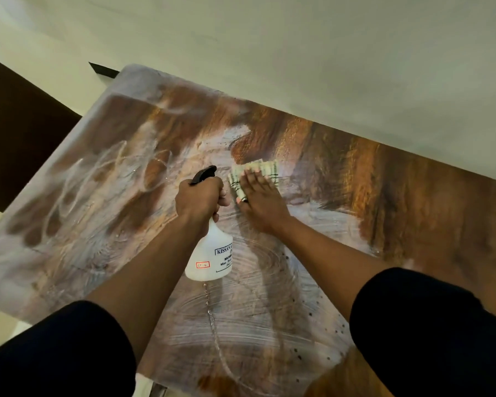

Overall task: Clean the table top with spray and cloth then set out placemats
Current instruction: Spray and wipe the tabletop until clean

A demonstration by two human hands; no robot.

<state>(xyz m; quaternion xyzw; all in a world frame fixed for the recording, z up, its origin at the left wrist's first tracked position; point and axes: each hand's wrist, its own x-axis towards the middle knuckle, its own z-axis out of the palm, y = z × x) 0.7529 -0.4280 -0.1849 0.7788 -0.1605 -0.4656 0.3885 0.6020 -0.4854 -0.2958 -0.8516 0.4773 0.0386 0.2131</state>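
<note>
The job looks to be in the middle of the cleaning stage. The wooden table (370, 196) is streaked with whitish, wet swirls over most of its left and near parts, from about 7 o'clock round to 11 o'clock and through the centre, while the stretch toward 2 and 3 o'clock shows bare brown grain with little or no film on it, so that side probably has not been sprayed or wiped yet. The left hand (199, 200) is curled round the neck of a white spray bottle (211, 257) with a black trigger head, holding it tilted just above the centre of the table, the nozzle pointing toward 12 o'clock. Just beside it, at 1 o'clock from the bottle, the right hand (259, 200) lies flat with fingers straight, pressing a folded pale checked cloth (265, 170) onto the surface. The smeared film on the sprayed area reads as not yet wiped dry. No placemats are in view anywhere, so setting them out is wholly still to come, after the wiping is finished.
</note>
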